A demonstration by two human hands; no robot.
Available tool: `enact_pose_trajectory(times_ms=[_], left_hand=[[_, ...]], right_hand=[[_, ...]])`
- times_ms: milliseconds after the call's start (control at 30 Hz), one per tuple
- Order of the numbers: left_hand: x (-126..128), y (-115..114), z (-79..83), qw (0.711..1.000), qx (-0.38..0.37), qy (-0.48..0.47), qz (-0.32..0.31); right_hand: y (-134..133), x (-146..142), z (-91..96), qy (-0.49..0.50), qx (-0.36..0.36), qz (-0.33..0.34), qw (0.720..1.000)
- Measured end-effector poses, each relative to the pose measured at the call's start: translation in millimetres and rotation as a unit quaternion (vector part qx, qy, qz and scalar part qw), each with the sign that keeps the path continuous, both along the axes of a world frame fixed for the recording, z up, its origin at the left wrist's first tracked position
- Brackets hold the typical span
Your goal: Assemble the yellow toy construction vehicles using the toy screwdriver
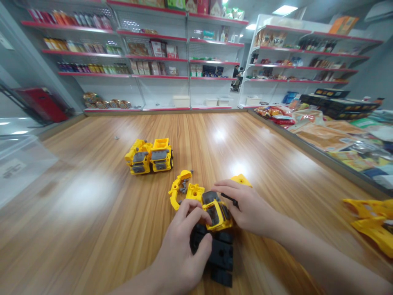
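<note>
Yellow toy cab (225,223) is sitting on the tabletop (101,229), between 5 and 6 o'clock in the view. Clock below is centring on the cab, 12 being the far side.

Left hand (186,241) is coming in from 8 o'clock, fingers bent, thumb and index standing a narrow gap apart; index is touching the cab, thumb is lying over black parts (222,254) at 6 o'clock. Can't tell if it's gripping either. Right hand (245,200) is sitting at 2 o'clock, fingers narrow, holding a slim black piece (229,199) against the thumb.

Dark grey piece (211,197) is lying just beside the cab at 11. Yellow block (195,191) is lying near it at 10 to 11; curved yellow arm (174,193) is lying beyond that at 10, small grey bits (184,187) beside it. Yellow piece (241,179) is showing partly behind the right hand at 1.

Two yellow toy trucks (161,157) are standing side by side, well apart, at 10 to 11. More yellow parts (370,225) are lying at 3, cut by the frame edge. Clear bin (21,164) is sitting between 9 and 10. Packaged goods (325,135) are piling at 2; stocked shelves (159,76) are lining 12.
</note>
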State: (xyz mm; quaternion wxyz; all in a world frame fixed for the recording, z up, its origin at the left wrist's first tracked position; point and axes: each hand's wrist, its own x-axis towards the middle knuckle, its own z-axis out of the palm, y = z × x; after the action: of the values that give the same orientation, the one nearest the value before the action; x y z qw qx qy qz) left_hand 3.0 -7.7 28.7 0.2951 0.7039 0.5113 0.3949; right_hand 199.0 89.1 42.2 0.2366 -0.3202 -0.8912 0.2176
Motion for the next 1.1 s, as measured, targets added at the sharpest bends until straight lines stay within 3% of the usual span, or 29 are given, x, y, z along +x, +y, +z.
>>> enact_pose_trajectory(times_ms=[200, 567, 800, 1100], left_hand=[[-1, 0, -1.4, 1.000, -0.008, 0.006, 0.001], [0, -1, -4.7, 1.000, -0.011, 0.022, 0.017], [0, -1, -6.0, 1.000, -0.001, 0.013, 0.011], [2, 5, -10.7, 1.000, -0.014, 0.001, 0.022]], right_hand=[[1, 2, -6.1, -0.053, -0.013, 0.022, 0.998], [7, 5, -7.6, -0.106, 0.011, -0.032, 0.994], [2, 2, 3.0, 0.010, -0.028, -0.088, 0.996], [-7, -1, 16.1, 0.208, -0.168, -0.061, 0.962]])
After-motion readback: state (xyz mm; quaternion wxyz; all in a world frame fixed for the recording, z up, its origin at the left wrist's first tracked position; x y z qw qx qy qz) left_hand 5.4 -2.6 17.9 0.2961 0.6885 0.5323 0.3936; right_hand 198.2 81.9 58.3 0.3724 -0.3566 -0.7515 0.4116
